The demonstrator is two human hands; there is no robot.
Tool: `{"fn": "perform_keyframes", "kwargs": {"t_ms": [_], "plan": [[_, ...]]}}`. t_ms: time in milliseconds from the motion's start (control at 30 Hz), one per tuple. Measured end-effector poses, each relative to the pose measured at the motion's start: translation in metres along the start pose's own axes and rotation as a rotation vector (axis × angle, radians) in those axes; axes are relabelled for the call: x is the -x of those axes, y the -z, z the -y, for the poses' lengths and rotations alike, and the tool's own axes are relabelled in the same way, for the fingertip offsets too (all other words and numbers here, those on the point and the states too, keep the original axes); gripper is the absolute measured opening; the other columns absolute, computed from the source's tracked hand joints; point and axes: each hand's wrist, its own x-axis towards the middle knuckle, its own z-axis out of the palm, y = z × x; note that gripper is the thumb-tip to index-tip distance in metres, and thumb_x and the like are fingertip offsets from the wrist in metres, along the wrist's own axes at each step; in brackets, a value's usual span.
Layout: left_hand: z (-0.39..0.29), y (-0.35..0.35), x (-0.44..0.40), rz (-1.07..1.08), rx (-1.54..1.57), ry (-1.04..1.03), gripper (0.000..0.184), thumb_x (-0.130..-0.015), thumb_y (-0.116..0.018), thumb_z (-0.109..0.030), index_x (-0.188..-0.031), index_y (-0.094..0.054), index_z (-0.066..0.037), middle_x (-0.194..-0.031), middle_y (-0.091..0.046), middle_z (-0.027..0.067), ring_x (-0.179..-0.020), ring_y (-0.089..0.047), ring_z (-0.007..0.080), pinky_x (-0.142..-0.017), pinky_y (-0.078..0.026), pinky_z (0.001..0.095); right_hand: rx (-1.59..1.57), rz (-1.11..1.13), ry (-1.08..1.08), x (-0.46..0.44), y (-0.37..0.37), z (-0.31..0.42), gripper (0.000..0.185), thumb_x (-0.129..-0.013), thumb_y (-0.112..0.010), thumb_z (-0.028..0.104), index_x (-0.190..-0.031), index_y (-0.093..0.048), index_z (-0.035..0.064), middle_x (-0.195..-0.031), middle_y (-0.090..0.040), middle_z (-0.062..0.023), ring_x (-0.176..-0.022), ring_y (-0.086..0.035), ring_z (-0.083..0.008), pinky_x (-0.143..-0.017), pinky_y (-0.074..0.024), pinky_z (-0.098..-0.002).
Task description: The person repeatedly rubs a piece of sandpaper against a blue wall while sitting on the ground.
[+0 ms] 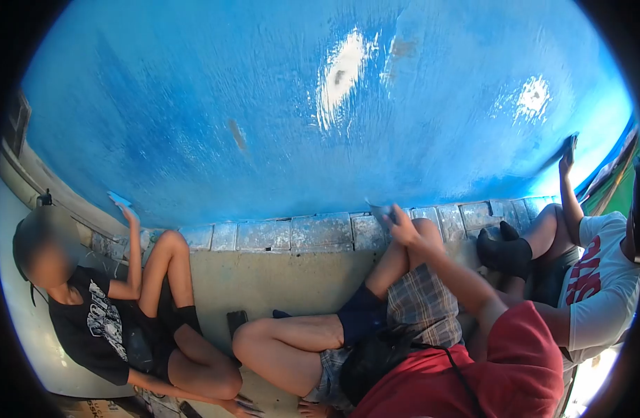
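My right hand (401, 227) is closed on a thin grey piece (379, 209), held at the lower edge of the glossy blue wall (264, 139), above a row of worn grey blocks (320, 232). Low in the view, my left hand (313, 408) rests on the floor beside my thigh, partly cut off by the frame edge, its visible fingers spread with nothing in them. A black bag (368, 366) lies across my lap, over plaid shorts.
On the left, a seated person (90, 320) holds a light blue piece (118, 198) to the wall. Another person (598, 279) on the right presses a dark pad (571, 146) there. A dark phone-like object (237, 321) lies on the floor (264, 285).
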Motion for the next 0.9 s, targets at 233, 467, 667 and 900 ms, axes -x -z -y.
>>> {"fn": "perform_keyframes", "kwargs": {"t_ms": [233,467,667,900], "plan": [[0.003,0.007,0.002,0.027,0.031,0.003,0.061,-0.083,-0.061,-0.037,-0.133,-0.044,-0.006,-0.112,-0.055,0.0224,-0.098,-0.054,0.0423,-0.086,-0.043,0.0483,-1.467,0.012,-0.374,0.003,0.032,0.014,0.035,-0.099,-0.046,0.023,-0.128,-0.038,0.0049,-0.127,-0.048,-0.0153,-0.12,-0.047,-0.0313,-0.105,-0.0346,-0.0514],[0.046,0.007,0.014,0.085,0.141,0.046,0.063,-0.082,-0.062,-0.038,-0.134,-0.043,-0.006,-0.113,-0.055,0.0227,-0.099,-0.053,0.0428,-0.086,-0.043,0.0485,-1.4,0.141,-0.482,0.006,0.024,0.016,0.027,-0.096,-0.052,0.026,-0.116,-0.05,0.0077,-0.116,-0.058,-0.0102,-0.109,-0.054,-0.0281,-0.099,-0.0393,-0.0533],[0.031,0.011,-0.063,0.095,0.329,-0.044,0.065,-0.081,-0.063,-0.038,-0.134,-0.043,-0.007,-0.113,-0.055,0.023,-0.099,-0.053,0.0432,-0.087,-0.043,0.0486,-1.417,0.215,-0.411,0.002,0.028,0.004,0.029,-0.096,-0.051,0.025,-0.117,-0.05,0.0052,-0.119,-0.057,-0.0116,-0.113,-0.051,-0.0281,-0.1,-0.039,-0.0509],[-0.038,0.011,-0.218,0.125,0.317,-0.305,0.067,-0.081,-0.065,-0.039,-0.135,-0.042,-0.007,-0.114,-0.055,0.0233,-0.1,-0.053,0.0437,-0.087,-0.043,0.0488,-1.402,0.17,-0.488,0.001,0.029,-0.005,0.034,-0.095,-0.051,0.019,-0.124,-0.047,0.0036,-0.131,-0.05,-0.0114,-0.124,-0.045,-0.0296,-0.106,-0.0348,-0.0484]]}}
